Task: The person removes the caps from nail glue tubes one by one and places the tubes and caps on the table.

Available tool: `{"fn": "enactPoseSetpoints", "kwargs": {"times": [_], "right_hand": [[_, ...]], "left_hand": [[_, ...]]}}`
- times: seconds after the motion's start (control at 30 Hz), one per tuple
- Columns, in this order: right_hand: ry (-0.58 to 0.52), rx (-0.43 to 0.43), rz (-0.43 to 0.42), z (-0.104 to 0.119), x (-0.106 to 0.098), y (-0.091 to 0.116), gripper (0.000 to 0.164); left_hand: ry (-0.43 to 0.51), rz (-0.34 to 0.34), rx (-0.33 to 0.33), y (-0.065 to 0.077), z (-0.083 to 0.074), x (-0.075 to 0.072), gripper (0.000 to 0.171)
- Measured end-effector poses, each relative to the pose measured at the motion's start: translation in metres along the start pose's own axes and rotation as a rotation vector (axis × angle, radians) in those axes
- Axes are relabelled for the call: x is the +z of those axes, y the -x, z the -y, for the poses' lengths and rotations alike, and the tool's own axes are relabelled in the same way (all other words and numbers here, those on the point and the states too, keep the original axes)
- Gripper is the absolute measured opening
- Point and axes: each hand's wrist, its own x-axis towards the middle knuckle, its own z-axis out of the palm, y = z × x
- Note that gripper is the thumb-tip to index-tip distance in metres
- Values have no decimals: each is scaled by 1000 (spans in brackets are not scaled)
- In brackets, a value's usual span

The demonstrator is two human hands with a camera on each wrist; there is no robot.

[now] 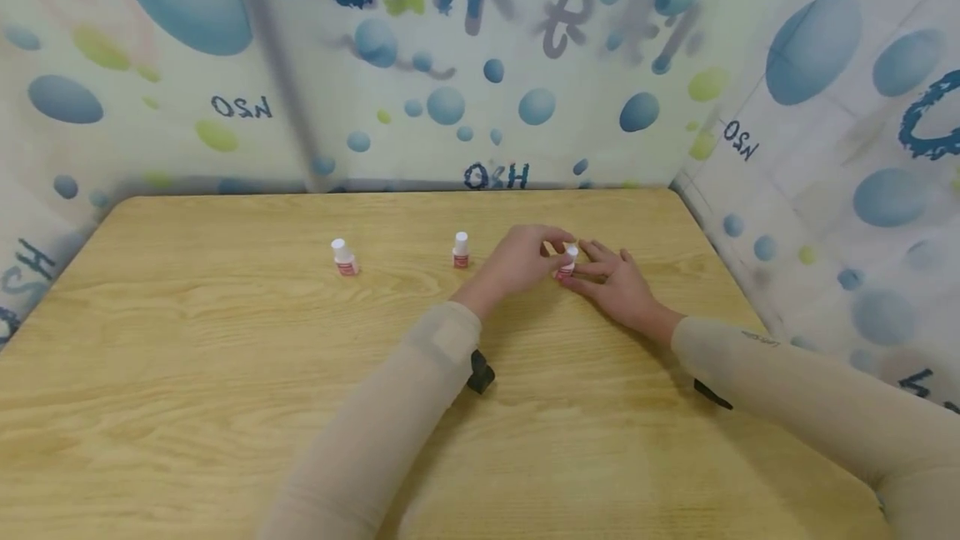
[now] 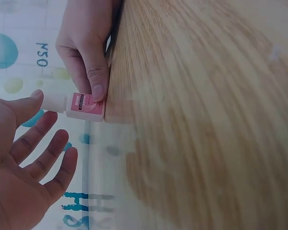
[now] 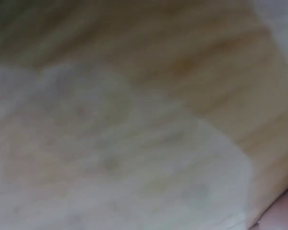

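A small white-capped bottle with a pink label [image 1: 567, 261] is pinched at its body by the fingers [image 2: 97, 81] of the right hand [image 1: 615, 282], standing on the tabletop [image 1: 225, 373] right of centre. Its cap is touched by the left hand [image 1: 517, 261], whose fingers are spread open and relaxed. 2 more such bottles [image 1: 344, 257] [image 1: 461, 250] are seen upright, well apart to the left.

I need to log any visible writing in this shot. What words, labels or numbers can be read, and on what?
"H2O", mirrored, repeated in dark blue on the bubble-print curtain behind the wooden table.
Pink label on the small bottle pinched by the right hand, near the left hand: print too blurred to read.
The two other bottles' labels: too small.
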Motion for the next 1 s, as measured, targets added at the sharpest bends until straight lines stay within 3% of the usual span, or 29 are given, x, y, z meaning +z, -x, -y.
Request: {"fn": "enactPoseSetpoints", "kwargs": {"times": [0.4, 1.0], "right_hand": [[37, -7, 12, 0, 1, -3, 42], [51, 0, 21, -1, 1, 1, 45]], "left_hand": [[115, -36, -19, -3, 8, 7, 30], [180, -99, -89, -1, 7, 13, 27]]}}
